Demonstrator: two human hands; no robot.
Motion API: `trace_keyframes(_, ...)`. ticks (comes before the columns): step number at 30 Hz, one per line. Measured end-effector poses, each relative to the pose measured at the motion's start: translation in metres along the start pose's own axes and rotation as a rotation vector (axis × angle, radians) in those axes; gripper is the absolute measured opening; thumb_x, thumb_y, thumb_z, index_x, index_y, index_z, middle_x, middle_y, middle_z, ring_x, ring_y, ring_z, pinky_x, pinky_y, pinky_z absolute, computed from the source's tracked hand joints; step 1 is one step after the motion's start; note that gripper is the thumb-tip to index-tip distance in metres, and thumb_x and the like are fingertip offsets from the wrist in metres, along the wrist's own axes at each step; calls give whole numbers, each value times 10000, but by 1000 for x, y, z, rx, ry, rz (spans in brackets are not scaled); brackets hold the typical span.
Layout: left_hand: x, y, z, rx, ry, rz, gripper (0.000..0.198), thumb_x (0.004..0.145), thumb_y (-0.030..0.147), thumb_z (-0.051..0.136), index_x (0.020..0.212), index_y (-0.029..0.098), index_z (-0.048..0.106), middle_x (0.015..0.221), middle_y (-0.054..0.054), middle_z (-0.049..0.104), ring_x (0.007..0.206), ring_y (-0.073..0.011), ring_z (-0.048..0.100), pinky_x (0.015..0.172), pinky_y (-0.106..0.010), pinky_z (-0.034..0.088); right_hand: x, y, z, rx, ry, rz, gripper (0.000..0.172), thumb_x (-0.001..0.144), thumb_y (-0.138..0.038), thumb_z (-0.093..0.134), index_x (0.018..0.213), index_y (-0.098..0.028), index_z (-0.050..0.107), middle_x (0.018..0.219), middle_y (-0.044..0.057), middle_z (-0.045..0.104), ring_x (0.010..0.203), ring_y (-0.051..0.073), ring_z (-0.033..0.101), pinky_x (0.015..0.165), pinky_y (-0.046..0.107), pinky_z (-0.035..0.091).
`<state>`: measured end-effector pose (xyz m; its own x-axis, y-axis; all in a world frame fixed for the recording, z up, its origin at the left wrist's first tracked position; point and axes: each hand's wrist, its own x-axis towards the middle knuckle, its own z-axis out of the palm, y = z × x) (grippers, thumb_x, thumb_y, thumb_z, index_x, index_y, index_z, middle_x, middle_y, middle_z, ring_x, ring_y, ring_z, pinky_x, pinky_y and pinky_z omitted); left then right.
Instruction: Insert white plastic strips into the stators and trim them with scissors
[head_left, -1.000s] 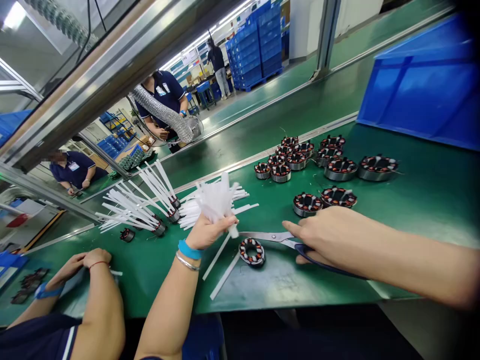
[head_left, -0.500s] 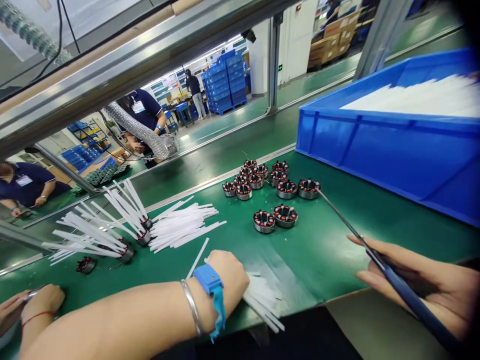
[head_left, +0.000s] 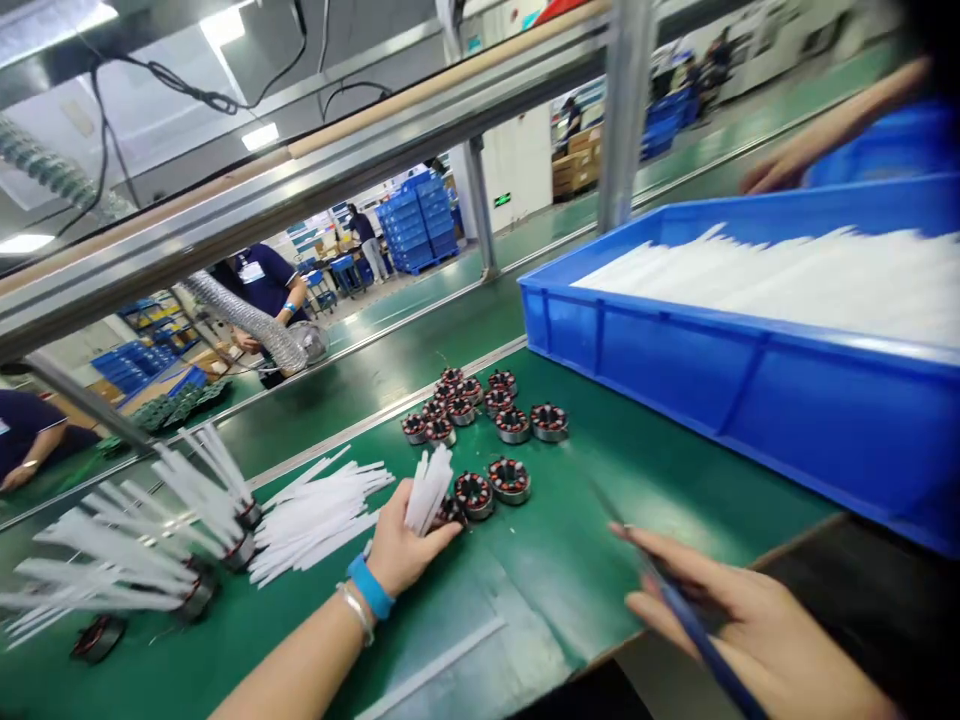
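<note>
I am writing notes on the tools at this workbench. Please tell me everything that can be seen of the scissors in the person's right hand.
The scissors are only partly clear, because they are blurred. They look slim and long, with dark blue handles and narrow metal blades. The blades seem shut, or nearly so, and point up and to the left, over the green table, toward the motor stators. The right hand holds the handles near the table's front edge. Whether the tip touches the table cannot be told.
</note>
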<state>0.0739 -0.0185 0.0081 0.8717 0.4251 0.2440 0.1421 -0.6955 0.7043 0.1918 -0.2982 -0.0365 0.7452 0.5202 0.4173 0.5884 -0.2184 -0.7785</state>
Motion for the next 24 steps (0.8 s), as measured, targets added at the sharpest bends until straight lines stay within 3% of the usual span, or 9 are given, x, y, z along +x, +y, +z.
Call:
trace_keyframes(3,-7,-13,-3,191,-65,37,375,720,423,644,988,168,579,874,-48,633,779,-195,576,720,-314,473,10,-23,-6,23,-241,-52,377,822,-472,554,1081,-201,597,667,8,588,563,143,550,555,233,474)
trace_keyframes(8,2,-15,-17,256,-153,99,265,765,398,588,933,193,586,884,-41,644,789,-183,593,723,-289,467,21,-54,0,58,-441,-20,287,824,-444,558,992,-212,570,692,-27,558,608,123,495,586,227,405)
trace_keyframes(11,14,-9,-1,274,-114,47,441,657,456,678,967,182,525,871,-34,640,773,-195,592,704,-300,470,38,-65,11,48,-549,9,259,799,-422,591,955,-218,563,692,-38,576,590,113,491,535,213,363)
trace_keyframes(14,26,-1,21,292,-17,-34,630,514,520,745,957,176,459,795,-21,624,719,-214,587,645,-311,469,66,-64,25,-35,-520,-1,344,763,-489,611,973,-220,563,693,-30,577,594,127,493,529,227,342)
trace_keyframes(18,52,11,38,216,58,-124,511,588,525,674,899,191,445,673,4,599,628,-215,584,586,-305,450,107,-48,40,-165,-424,-24,457,661,-550,681,946,-204,591,705,5,584,617,167,511,557,264,348)
trace_keyframes(21,67,21,35,206,95,-114,504,624,529,633,949,172,487,747,-42,638,708,-245,617,638,-326,475,123,-35,41,-177,-362,-31,473,609,-533,727,921,-202,597,674,-3,579,595,165,509,542,262,345)
trace_keyframes(24,47,20,22,259,149,-33,556,631,572,613,1016,177,541,883,-64,666,817,-253,630,719,-335,502,114,-30,33,-99,-276,-41,397,686,-492,681,942,-210,567,710,-16,595,584,135,501,547,247,356)
